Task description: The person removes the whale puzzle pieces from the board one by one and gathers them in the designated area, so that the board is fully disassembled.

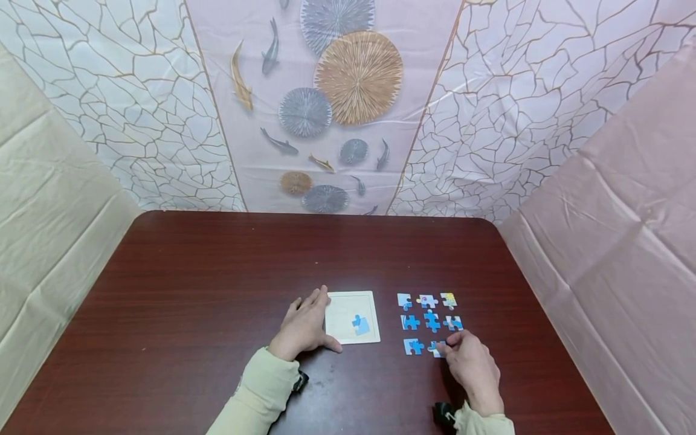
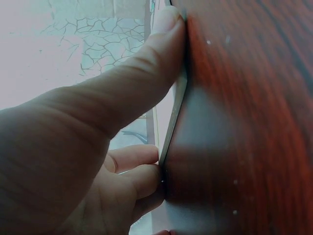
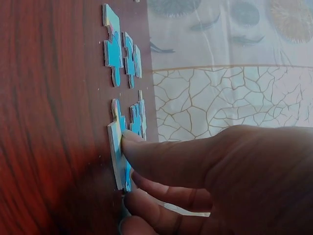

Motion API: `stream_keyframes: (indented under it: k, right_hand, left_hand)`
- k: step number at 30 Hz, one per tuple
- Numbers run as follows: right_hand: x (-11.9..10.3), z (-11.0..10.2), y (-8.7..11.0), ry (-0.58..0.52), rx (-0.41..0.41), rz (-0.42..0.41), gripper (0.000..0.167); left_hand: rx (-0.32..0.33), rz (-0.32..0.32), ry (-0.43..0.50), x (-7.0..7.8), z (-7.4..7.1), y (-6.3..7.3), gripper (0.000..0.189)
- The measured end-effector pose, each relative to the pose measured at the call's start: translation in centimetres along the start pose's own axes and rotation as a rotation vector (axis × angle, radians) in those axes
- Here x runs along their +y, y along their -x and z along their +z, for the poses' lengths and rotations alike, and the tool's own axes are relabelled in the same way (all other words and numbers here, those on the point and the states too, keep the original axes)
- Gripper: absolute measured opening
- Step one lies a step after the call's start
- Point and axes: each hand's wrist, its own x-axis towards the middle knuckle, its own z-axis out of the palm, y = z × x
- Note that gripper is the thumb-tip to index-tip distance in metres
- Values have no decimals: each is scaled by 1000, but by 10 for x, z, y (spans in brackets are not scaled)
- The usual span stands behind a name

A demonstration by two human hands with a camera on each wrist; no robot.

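Observation:
A square, cream-coloured puzzle tray (image 1: pixel 336 308) lies on the table, with one blue puzzle piece (image 1: pixel 361 326) inside toward its lower right. My left hand (image 1: pixel 306 326) rests around the tray's near-left corner; its thumb (image 2: pixel 142 73) stretches along the near edge while the other fingers touch the left edge. To the right of the tray, several blue, white and yellow jigsaw pieces (image 1: pixel 432 321) lie in rows. At the nearest row, my right hand (image 1: pixel 472 365) pinches a puzzle piece (image 3: pixel 116 154) with thumb and fingertips, low at the table; the fingers partly hide it.
The dark red-brown table (image 1: pixel 217 272) reaches back to a patterned cloth (image 1: pixel 359 151). Plain cloth hangs along the left and right sides. A strip of table separates the tray from the rows of pieces.

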Motion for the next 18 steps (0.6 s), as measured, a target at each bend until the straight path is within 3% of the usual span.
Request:
stream_keyframes:
  k: [6,18]
  right_hand:
    - [-4,0,2,6,29,-29,22]
    - [-38,-3,5,-52,130,-263,16]
  left_hand:
    - [6,-2,-2,0,0,0,130]
    - [-2,-2,3,0,0,2,131]
